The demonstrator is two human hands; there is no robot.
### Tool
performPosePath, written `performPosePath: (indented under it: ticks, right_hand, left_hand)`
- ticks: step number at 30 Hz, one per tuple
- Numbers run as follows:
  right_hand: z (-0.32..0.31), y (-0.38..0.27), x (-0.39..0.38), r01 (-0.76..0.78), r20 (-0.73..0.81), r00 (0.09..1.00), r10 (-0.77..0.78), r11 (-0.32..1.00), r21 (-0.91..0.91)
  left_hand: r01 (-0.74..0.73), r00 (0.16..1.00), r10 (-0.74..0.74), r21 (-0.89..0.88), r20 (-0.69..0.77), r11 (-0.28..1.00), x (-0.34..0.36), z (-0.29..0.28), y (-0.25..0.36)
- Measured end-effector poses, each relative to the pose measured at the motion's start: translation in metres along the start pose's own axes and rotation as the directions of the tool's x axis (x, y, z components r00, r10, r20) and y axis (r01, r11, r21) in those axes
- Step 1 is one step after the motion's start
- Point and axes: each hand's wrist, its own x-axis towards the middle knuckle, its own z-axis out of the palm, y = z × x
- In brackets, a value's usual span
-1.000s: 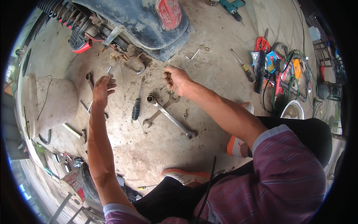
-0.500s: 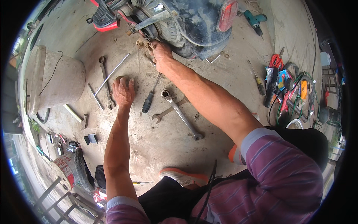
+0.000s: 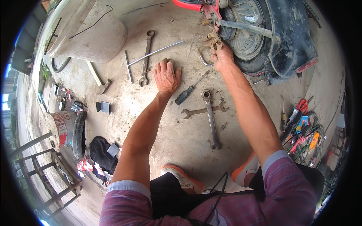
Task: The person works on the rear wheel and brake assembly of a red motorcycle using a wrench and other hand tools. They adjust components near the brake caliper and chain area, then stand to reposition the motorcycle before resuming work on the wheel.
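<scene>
one bare left hand [image 3: 167, 78] rests back-up on the dusty grey concrete floor [image 3: 169, 139], its fingers bent side by side with the thumb apart; whether anything lies beneath the palm cannot be told; one bare right hand [image 3: 224, 57] is at a rust-brown, irregular metal bracket [image 3: 214, 38], whose lower end meets the curled fingers and whose rest reaches up beyond them, beside the black-tyred, metal-hubbed wheel [image 3: 245, 45]; the fingertips are partly hidden, so i cannot tell how firmly they clamp it; a silver, u-shaped metal bar [image 3: 202, 59] curves just left of them; a slim, silver, t-shaped steel wrench [image 3: 160, 49] lies near and beyond the left fingers, crossing over a long, dark steel spanner [image 3: 145, 66]; a dark-handled screwdriver [image 3: 184, 95] lies slantwise right of the left hand; nearer the person, a shiny steel combination spanner [image 3: 211, 122] crosses a duller double open-ended spanner [image 3: 197, 112].
</scene>
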Motion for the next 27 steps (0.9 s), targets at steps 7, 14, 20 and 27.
performPosePath:
  ticks: [7,14,20,27]
  right_hand:
    - [-0.005,0.001,0.0,0.149,0.025,0.989,-0.147,0.97,-0.191]
    - [0.004,0.0,-0.008,0.124,0.018,0.992,-0.122,0.986,-0.112]
    - [0.012,-0.008,-0.016,0.017,-0.04,0.999,-0.021,0.995,-0.097]
    - [0.011,-0.007,-0.016,-0.113,-0.029,0.993,0.113,0.994,0.006]
  left_hand:
    - [0.019,0.999,-0.019,-0.019,0.037,1.0,0.001,0.001,0.002]
    - [0.048,0.997,-0.049,0.012,0.066,0.999,0.003,-0.002,0.004]
    - [0.451,0.892,-0.312,-0.599,0.327,0.662,0.064,0.003,0.002]
    - [0.617,0.768,-0.121,-0.674,0.629,0.406,0.158,-0.012,0.057]
